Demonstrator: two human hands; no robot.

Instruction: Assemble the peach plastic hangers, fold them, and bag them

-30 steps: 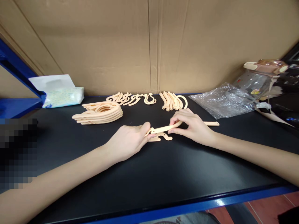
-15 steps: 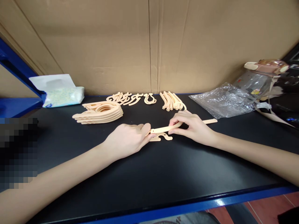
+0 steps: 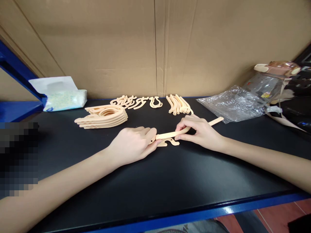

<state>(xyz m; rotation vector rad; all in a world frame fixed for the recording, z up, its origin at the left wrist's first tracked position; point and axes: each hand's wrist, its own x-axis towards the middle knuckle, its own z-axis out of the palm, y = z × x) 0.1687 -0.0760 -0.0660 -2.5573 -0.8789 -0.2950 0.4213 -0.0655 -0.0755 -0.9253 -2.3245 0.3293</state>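
Observation:
Over the middle of the table my right hand (image 3: 199,132) pinches a cream plastic hanger arm (image 3: 167,135) between thumb and fingers. The arm's far end shows beyond the back of that hand. My left hand (image 3: 133,144) is closed at the arm's left end, with thumb and forefinger on a flat hanger piece (image 3: 152,140) that has a small hole. Most of this piece is hidden by the fingers. Just below the arm, a hook-shaped hanger part (image 3: 173,141) shows; whether it joins the held pieces I cannot tell.
A stack of folded cream hangers (image 3: 104,121) lies at left. Loose hook parts (image 3: 123,101), a curved pair (image 3: 155,102) and several hanger arms (image 3: 178,104) line the back. Further out are a tissue pack (image 3: 64,98), a clear plastic bag (image 3: 230,103) and a bottle (image 3: 264,84).
The hanger arm has turned slightly, its far right end shifting up and away. Its left end sits a little closer to my left hand, and a hole in the left piece now shows.

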